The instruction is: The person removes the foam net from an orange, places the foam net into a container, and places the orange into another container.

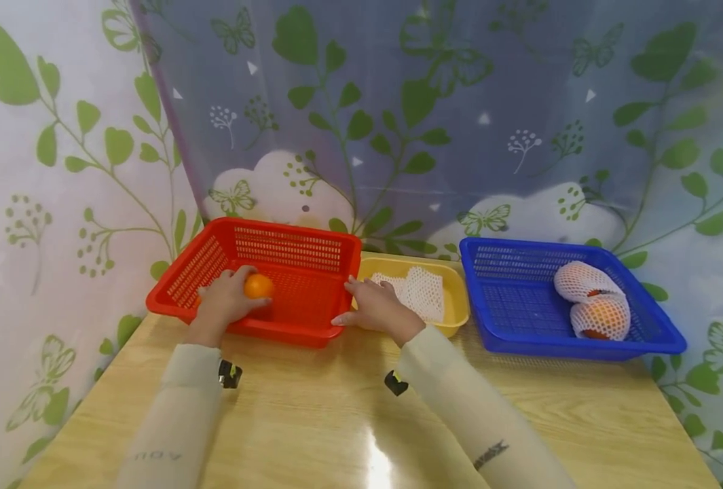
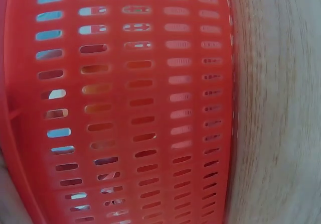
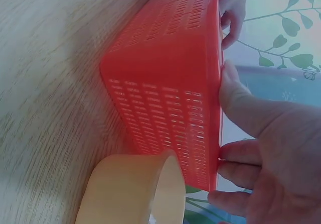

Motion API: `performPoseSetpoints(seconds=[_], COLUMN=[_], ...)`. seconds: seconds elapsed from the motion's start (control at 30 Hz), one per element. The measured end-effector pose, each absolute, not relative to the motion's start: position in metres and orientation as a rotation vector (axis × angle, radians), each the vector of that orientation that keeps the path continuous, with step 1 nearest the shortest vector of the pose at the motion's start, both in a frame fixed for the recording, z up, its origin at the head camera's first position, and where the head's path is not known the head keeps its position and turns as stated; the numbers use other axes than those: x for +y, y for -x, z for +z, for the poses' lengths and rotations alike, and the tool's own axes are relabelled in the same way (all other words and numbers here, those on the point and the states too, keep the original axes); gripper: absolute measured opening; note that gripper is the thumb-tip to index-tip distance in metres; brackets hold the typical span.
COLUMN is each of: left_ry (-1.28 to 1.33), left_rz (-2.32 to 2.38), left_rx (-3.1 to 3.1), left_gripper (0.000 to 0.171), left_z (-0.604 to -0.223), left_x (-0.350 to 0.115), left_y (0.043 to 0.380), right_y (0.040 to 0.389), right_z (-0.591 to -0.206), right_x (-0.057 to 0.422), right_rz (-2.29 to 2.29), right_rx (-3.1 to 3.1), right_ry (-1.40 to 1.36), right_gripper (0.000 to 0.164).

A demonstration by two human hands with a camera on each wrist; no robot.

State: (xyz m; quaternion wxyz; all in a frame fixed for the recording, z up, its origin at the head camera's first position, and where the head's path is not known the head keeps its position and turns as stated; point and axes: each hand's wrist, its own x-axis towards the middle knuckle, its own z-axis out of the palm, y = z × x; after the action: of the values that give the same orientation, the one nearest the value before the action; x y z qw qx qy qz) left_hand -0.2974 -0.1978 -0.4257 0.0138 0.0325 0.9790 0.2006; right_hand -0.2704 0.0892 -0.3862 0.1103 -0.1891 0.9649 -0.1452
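My left hand (image 1: pixel 229 299) reaches over the near wall into the red basket (image 1: pixel 300 331), its thumb and forefinger round an orange (image 1: pixel 259 286). A bit of another orange thing (image 1: pixel 201 293) peeks out left of that hand. Through the slots of the basket wall (image 2: pixel 115 156), the left wrist view catches orange colour (image 2: pixel 96 89); the hand itself is hidden there. At the basket's right end, my right hand (image 1: pixel 376 307) touches the rim with extended fingertips and the thumb near the front corner. From the right wrist, those fingers (image 3: pixel 241 173) show against the rim.
Beside the red basket is a yellow basin (image 1: pixel 457 299) with white foam netting (image 1: pixel 423 293) in it. Farther right, a blue basket (image 1: pixel 520 339) holds two net-wrapped fruits (image 1: pixel 602 316). All stand on a wooden table (image 1: pixel 312 407) against a leaf-patterned curtain (image 1: pixel 361 102).
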Motion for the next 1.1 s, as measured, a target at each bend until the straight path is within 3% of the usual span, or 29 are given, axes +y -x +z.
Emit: performPoseSetpoints(seconds=[0.53,1.1], left_ry=[-0.051,-0.021], left_rz=[0.569,0.571], left_rx=[2.957,2.868], left_gripper=[0.081,0.068], left_z=[-0.426,-0.425], left_x=[-0.193,-0.191], left_y=[0.292,0.296], right_y=[0.278,0.284], right_z=[-0.384,-0.386], right_x=[0.088,0.093], right_rz=[-0.407,-0.533], right_rx=[2.781,2.717], right_ry=[0.485,0.460], right_gripper=[0.083,0.084])
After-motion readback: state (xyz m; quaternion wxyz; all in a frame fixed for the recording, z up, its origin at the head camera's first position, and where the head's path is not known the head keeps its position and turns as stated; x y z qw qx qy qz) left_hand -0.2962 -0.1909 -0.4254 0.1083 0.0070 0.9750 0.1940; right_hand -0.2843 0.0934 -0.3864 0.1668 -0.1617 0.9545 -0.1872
